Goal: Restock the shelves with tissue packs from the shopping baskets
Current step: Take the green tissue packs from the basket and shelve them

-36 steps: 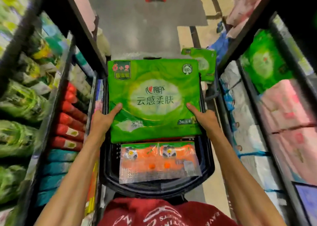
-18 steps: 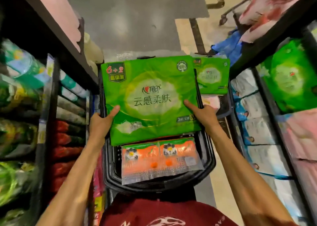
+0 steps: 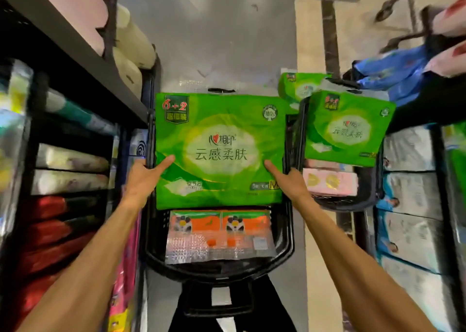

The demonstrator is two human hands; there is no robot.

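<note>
A large green tissue pack [image 3: 219, 147] is held over a black shopping basket [image 3: 219, 268]. My left hand [image 3: 145, 178] grips its left edge, thumb on the front. My right hand [image 3: 287, 180] grips its right edge the same way. Below it in the basket lies an orange twin pack [image 3: 219, 233]. A second black basket [image 3: 353, 203] to the right carries another green tissue pack [image 3: 348, 130] over a pink pack [image 3: 330, 183]. A third green pack [image 3: 300, 87] lies behind them.
Dark shelving [image 3: 75, 54] on the left holds pale rolls, wrapped bundles and red packs [image 3: 50, 220]. The right shelves hold white-and-blue packs [image 3: 411, 200], with blue bags [image 3: 393, 72] above. A narrow grey floor aisle [image 3: 214, 29] runs ahead between the shelves.
Both hands have lifted the green pack higher above the basket. The view has tipped up and shifted, so the second basket at the right now shows fully.
</note>
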